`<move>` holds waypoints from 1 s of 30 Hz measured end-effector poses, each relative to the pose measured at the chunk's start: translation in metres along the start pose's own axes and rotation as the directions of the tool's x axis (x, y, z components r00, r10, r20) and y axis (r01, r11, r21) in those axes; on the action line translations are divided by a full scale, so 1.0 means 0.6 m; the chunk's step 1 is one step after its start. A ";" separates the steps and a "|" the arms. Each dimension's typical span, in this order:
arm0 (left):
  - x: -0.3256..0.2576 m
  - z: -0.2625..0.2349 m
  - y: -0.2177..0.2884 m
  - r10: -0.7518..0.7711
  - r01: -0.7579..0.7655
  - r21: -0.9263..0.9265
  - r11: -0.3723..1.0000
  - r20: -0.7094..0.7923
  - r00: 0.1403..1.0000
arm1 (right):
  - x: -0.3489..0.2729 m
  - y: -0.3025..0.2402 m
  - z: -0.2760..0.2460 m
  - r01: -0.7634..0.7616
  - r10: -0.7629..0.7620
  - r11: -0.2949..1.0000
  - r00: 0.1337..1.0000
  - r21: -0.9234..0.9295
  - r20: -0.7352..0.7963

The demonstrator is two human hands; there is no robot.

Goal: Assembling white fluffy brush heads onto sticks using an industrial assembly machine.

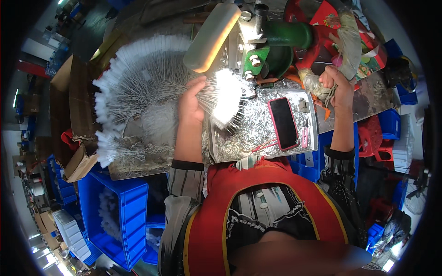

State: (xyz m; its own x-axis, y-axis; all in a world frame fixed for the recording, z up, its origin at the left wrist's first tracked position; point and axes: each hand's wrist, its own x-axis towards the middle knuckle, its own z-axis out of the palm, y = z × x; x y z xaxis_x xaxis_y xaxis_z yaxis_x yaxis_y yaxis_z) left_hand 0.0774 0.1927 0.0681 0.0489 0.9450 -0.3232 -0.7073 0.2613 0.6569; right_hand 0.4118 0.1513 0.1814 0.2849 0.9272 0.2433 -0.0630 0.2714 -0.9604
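My left hand (191, 105) is closed round a bunch of thin wire-stemmed brushes (208, 95), their ends fanned out to the right in the glare beneath a lamp (212, 39). Left of it, a large fan of similar brushes (149, 64) with white bristle tips lies on the worktable. On the right, my right hand (340, 87) is closed at the lower end of a curved, plastic-wrapped lever (351, 43). That lever stands beside a green machine (287, 36) with bolts on its front. Glare hides the brush ends near the machine.
A metal tray (258, 149) scattered with silvery bits holds a phone (282, 123) and pink-handled snips (305, 135). Cardboard boxes (69, 96) stand at the left edge. Blue bins (134, 216) sit below the table; a red stool (368, 133) is at right.
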 end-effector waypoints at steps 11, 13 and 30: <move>0.004 0.007 0.000 -0.003 0.005 0.032 0.999 -0.039 0.999 | 0.006 -0.002 -0.008 -0.084 0.082 0.996 0.995 0.042 0.055; 0.005 0.004 0.001 0.007 -0.005 0.036 0.999 -0.050 0.999 | 0.011 -0.008 -0.008 -0.092 0.086 0.994 0.993 0.062 0.085; -0.005 -0.013 -0.008 0.041 -0.037 -0.082 0.996 0.050 0.998 | 0.003 -0.010 0.008 -0.051 0.051 0.999 0.998 -0.015 -0.021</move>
State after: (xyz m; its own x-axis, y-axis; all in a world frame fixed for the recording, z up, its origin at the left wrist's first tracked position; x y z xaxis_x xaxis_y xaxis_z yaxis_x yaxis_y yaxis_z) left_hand 0.0754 0.1871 0.0607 0.0552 0.9637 -0.2613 -0.7641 0.2092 0.6102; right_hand 0.4082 0.1524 0.1881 0.3017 0.9340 0.1912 -0.0628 0.2196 -0.9736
